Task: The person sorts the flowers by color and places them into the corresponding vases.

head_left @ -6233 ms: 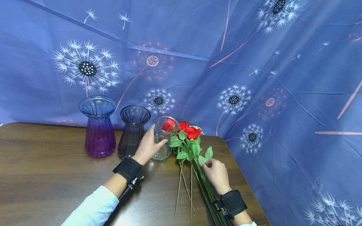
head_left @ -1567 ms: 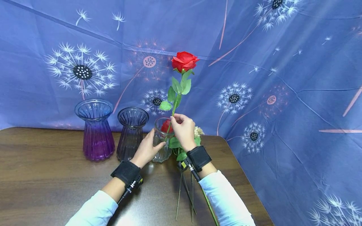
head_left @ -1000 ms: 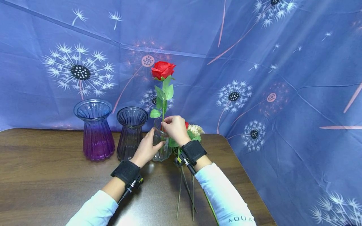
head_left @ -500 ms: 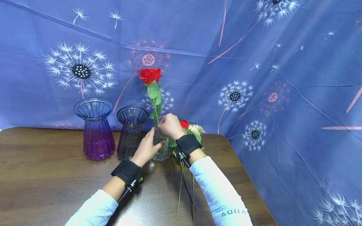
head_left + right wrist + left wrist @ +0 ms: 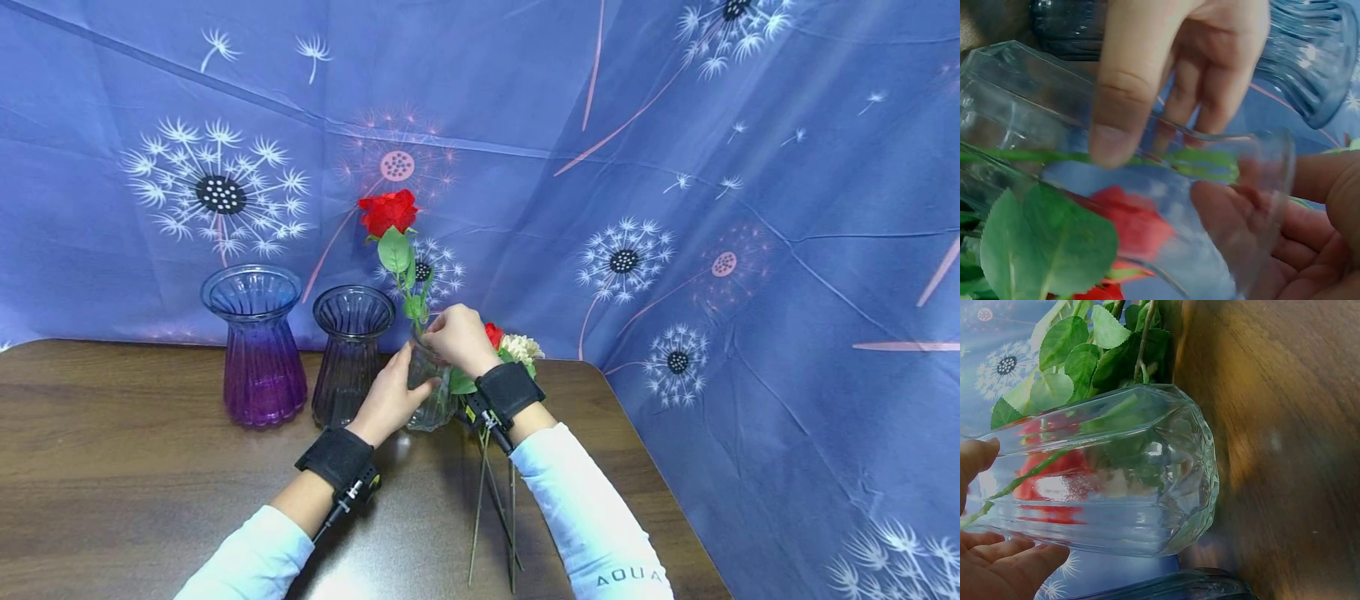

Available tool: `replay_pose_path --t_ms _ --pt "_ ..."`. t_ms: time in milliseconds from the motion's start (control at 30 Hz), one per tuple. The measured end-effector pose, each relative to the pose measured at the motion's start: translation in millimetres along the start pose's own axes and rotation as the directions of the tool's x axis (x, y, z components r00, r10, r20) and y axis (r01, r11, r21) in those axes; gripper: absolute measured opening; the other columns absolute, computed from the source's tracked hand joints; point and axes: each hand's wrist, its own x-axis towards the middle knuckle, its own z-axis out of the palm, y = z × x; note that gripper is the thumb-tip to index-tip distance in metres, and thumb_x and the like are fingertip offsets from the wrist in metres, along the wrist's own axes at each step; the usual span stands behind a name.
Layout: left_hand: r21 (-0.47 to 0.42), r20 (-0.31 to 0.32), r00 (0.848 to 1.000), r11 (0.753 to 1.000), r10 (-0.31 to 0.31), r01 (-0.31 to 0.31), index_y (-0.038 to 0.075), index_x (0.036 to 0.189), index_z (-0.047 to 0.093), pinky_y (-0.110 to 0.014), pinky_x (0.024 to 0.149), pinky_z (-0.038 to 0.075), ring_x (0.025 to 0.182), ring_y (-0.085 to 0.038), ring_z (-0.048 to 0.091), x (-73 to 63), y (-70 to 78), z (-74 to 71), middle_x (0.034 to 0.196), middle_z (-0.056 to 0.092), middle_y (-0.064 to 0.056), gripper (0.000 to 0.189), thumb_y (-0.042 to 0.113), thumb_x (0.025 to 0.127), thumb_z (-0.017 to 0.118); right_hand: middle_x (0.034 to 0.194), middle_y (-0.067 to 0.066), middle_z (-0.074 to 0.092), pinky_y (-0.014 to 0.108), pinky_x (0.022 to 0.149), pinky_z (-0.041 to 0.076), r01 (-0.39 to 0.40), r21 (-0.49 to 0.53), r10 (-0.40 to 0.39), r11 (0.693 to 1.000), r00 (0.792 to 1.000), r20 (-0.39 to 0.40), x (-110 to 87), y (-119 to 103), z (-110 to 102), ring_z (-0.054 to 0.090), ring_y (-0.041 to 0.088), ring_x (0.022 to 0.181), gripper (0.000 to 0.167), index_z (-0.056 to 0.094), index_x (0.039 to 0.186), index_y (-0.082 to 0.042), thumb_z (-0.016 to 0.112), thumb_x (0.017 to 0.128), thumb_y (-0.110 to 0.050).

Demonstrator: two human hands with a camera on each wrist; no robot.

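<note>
My left hand (image 5: 390, 398) holds a clear glass vase (image 5: 432, 410) upright, with thumb and fingers on opposite sides near its neck. At the vase's mouth, my right hand (image 5: 462, 342) pinches the stem of a red rose (image 5: 387, 212). The bloom stands above the rim and leans left, and its leaves (image 5: 393, 250) hang just over the mouth. In the left wrist view the green stem (image 5: 1030, 474) runs down inside the glass. Through the right wrist view, my right hand's fingers (image 5: 1229, 219) show behind the glass rim.
Left of the clear vase stand a dark grey vase (image 5: 347, 367) and a taller blue-purple vase (image 5: 264, 375). More flowers lie to its right: a red rose (image 5: 492, 335), a cream bloom (image 5: 521, 347) and thin stems (image 5: 480, 508). Behind the table (image 5: 150, 492) hangs a blue dandelion-print cloth (image 5: 525, 83).
The right hand has gone from the flower bundle to the vase with a red rose. The rose has moved left and down, its stem entering the vase. The left hand has stayed put.
</note>
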Motion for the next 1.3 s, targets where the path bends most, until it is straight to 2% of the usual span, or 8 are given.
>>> replay_pose_path --t_ms 100,167,300,433,633,867,1100,1300 --pt "0.011 -0.007 1.000 1.000 0.002 -0.002 -0.005 0.146 0.022 -0.050 0.109 0.033 0.134 -0.040 0.035 0.4 0.1 0.7 0.147 0.032 -0.026 0.078 0.030 0.089 0.063 0.078 0.007 0.072 0.019 0.051 0.042 0.015 0.011 -0.015 1.000 0.998 -0.060 -5.8 2 -8 0.057 0.011 0.053 0.013 0.075 0.083 -0.007 0.064 0.085 -0.014" --pt "0.017 -0.010 1.000 1.000 0.002 -0.002 -0.006 0.145 0.022 -0.051 0.108 0.034 0.133 -0.040 0.036 0.4 0.6 0.7 0.147 0.032 -0.027 0.078 0.030 0.089 0.062 0.081 0.008 0.073 0.021 0.052 0.044 0.035 0.017 -0.033 0.999 0.994 -0.109 -9.8 4 -14 0.060 0.013 0.056 0.014 0.075 0.087 -0.006 0.064 0.086 -0.015" --pt "0.010 -0.023 1.000 1.000 0.013 -0.013 -0.007 0.144 0.023 -0.051 0.107 0.035 0.131 -0.041 0.038 0.4 1.6 0.5 0.145 0.035 -0.028 0.078 0.030 0.088 0.064 0.078 0.007 0.073 0.022 0.054 0.045 0.062 0.016 -0.057 0.998 0.974 -0.221 -16.1 15 -25 0.062 0.016 0.060 0.014 0.075 0.089 -0.007 0.065 0.086 -0.016" --pt "0.014 -0.030 0.999 1.000 0.019 -0.018 -0.006 0.144 0.024 -0.050 0.107 0.035 0.131 -0.041 0.039 1.4 1.4 0.8 0.144 0.036 -0.028 0.078 0.029 0.088 0.065 0.076 0.006 0.072 0.024 0.057 0.046 0.059 0.021 -0.051 0.998 0.959 -0.278 -24.2 30 -35 0.063 0.017 0.064 0.014 0.074 0.089 -0.008 0.064 0.086 -0.017" --pt "0.023 -0.042 0.999 0.999 0.025 -0.024 -0.009 0.142 0.026 -0.050 0.108 0.034 0.130 -0.041 0.039 1.9 0.0 0.8 0.143 0.037 -0.029 0.077 0.029 0.087 0.065 0.076 0.007 0.072 0.025 0.057 0.045 0.026 0.015 -0.020 1.000 0.958 -0.285 -41.8 54 -43 0.063 0.017 0.064 0.014 0.074 0.088 -0.007 0.065 0.085 -0.017" --pt "0.019 -0.056 0.998 0.999 0.041 -0.040 -0.009 0.142 0.027 -0.049 0.109 0.034 0.130 -0.041 0.040 1.6 -1.1 1.6 0.142 0.038 -0.029 0.077 0.030 0.087 0.066 0.072 0.008 0.072 0.026 0.057 0.046 -0.011 -0.025 0.002 1.000 0.947 -0.322 -65.4 86 -41 0.063 0.017 0.062 0.011 0.075 0.083 -0.005 0.068 0.081 -0.014" --pt "0.004 -0.072 0.995 0.997 0.074 -0.074 -0.007 0.142 0.027 -0.049 0.109 0.033 0.131 -0.041 0.039 2.1 -2.1 2.3 0.142 0.038 -0.029 0.077 0.026 0.086 0.067 0.076 0.009 0.072 0.026 0.057 0.047 -0.112 0.014 0.111 0.994 0.945 -0.308 -88.5 122 -34 0.063 0.015 0.063 0.012 0.074 0.084 -0.004 0.069 0.081 -0.014" --pt "-0.008 -0.091 0.991 0.995 0.096 -0.097 -0.005 0.143 0.029 -0.048 0.110 0.032 0.129 -0.040 0.041 2.5 -2.6 2.3 0.141 0.041 -0.027 0.076 0.025 0.085 0.069 0.078 0.011 0.072 0.026 0.057 0.046 -0.217 0.016 0.214 0.976 0.946 -0.243 -103.9 147 -25 0.062 0.015 0.065 0.012 0.074 0.085 -0.003 0.068 0.082 -0.012"
